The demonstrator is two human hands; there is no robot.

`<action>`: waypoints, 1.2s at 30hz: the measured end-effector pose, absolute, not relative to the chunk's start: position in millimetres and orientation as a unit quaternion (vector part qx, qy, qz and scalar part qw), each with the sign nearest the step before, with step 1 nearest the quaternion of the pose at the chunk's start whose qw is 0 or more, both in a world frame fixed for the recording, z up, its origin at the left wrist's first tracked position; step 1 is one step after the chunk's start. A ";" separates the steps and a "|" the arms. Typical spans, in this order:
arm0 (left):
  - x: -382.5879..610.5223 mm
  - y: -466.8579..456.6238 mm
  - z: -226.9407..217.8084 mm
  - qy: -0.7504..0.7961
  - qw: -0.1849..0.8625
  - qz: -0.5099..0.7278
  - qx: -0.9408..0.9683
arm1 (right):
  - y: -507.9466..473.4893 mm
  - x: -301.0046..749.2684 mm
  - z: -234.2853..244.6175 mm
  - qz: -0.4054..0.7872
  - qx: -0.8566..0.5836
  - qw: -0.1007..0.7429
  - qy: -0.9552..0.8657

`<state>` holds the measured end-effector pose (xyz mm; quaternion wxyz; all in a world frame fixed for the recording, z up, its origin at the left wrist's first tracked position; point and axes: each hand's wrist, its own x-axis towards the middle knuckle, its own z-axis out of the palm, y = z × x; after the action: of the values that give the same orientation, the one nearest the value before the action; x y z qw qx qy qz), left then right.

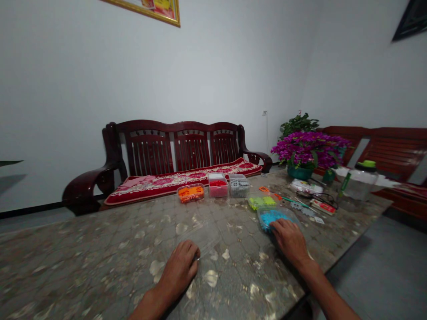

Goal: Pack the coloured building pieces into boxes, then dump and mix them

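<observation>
My left hand (pixel 182 264) rests on the table with its fingers curled closed at the near edge of a thin clear plastic sheet (pixel 203 238). The sheet lies flat and is faint against the tabletop. My right hand (pixel 289 238) is at a clear tub (pixel 295 217) of small light-blue plastic pieces (pixel 271 216). Its fingers are bent together over the near rim, touching the pieces; whatever is between the fingertips is hidden. Just behind stands a tub of yellow-green pieces (pixel 262 202).
Tubs of orange pieces (pixel 191 193), red pieces (pixel 218 186) and grey pieces (pixel 239 186) line the far side of the patterned table (pixel 100 258). Glasses (pixel 328 198), a clear bottle (pixel 360 180) and purple flowers (pixel 310 149) stand at right. A wooden bench (pixel 150 151) is behind.
</observation>
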<state>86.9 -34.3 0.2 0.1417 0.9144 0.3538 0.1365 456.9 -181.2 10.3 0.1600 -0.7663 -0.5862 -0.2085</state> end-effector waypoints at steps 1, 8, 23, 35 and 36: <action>86.6 -34.6 1.4 0.354 0.142 0.139 0.914 | -181.9 461.7 11.0 -0.207 -0.772 0.161 -0.578; 87.9 -27.0 5.4 0.339 0.187 0.199 0.900 | -160.6 423.2 10.9 -0.174 -0.764 0.252 -0.568; 70.1 105.3 14.5 0.537 0.009 0.177 0.825 | -78.0 325.9 -17.4 0.076 -0.692 0.229 -0.680; 117.1 158.3 22.2 0.473 0.072 0.176 0.861 | -75.4 325.4 -25.7 0.059 -0.699 0.248 -0.668; 119.1 162.0 22.5 0.472 0.075 0.176 0.860 | -75.2 325.5 -26.7 0.058 -0.701 0.250 -0.666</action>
<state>119.1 162.0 22.5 0.0753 0.8604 0.4721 0.1764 325.5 -75.2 -26.7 0.2498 -0.7005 -0.6659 0.0583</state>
